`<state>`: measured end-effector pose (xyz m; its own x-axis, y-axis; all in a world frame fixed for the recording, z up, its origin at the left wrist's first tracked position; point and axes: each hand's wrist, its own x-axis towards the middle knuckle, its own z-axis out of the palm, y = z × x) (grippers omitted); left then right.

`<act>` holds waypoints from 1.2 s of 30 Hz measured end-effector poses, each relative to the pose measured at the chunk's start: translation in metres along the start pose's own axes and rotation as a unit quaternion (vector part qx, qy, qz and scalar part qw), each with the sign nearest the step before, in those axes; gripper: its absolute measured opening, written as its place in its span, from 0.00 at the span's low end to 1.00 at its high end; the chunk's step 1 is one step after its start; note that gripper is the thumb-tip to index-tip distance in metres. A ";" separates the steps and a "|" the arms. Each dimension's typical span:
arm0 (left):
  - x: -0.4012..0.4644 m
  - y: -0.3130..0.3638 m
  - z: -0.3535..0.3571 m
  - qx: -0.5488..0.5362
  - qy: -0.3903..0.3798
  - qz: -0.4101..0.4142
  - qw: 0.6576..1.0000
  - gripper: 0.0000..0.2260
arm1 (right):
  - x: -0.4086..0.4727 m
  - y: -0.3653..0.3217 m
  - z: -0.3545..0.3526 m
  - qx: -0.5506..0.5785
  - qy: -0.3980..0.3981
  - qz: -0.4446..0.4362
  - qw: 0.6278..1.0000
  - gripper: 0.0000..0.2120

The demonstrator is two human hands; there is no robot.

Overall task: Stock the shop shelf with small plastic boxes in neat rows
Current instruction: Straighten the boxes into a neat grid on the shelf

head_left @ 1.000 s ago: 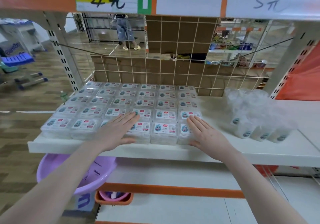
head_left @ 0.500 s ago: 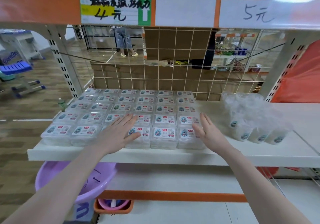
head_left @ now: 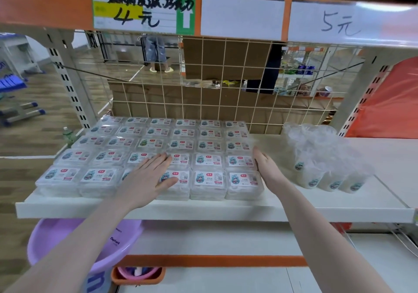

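White shelving (head_left: 203, 209) with a wire grid back (head_left: 226, 102) carries the small plastic boxes (head_left: 208, 157), set in a tight block of neat rows on its left half, labels up. On the front rows the left hand (head_left: 147, 179) lies flat, fingers straight and together, palm down on the box tops — much where it lay a second ago. At the block's right edge the right hand (head_left: 267, 168) stands on its side, fingers straight, pressed against the end boxes; a second ago it rested palm down on top of them, so it has slid off to the flank. Just right of it sits a clear bag of small cups (head_left: 323, 159) on the same shelf. Below hangs a purple basin (head_left: 74, 245) — and above, handwritten price labels (head_left: 144, 10).
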<state>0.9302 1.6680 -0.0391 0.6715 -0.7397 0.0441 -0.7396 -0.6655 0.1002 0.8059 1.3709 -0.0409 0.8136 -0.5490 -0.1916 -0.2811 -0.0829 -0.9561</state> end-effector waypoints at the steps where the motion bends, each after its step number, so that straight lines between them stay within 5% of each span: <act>1: 0.000 0.000 0.000 0.001 0.002 -0.001 1.000 0.46 | 0.003 -0.001 0.002 0.020 -0.003 0.005 1.000 0.29; 9: -0.002 0.005 -0.002 -0.003 0.008 -0.006 1.000 0.53 | 0.011 0.002 0.003 0.078 -0.002 0.017 0.997 0.12; 16: -0.001 0.004 -0.006 -0.030 -0.013 -0.001 0.999 0.53 | 0.031 -0.017 0.001 -0.024 0.003 0.017 1.000 0.29; 36: -0.001 0.001 -0.004 -0.011 -0.004 0.005 1.000 0.49 | 0.090 -0.040 0.006 0.003 0.019 0.070 0.997 0.22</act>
<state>0.9285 1.6683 -0.0353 0.6636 -0.7471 0.0374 -0.7451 -0.6557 0.1219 0.8938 1.3301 -0.0214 0.7467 -0.5863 -0.3141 -0.3872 0.0009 -0.9220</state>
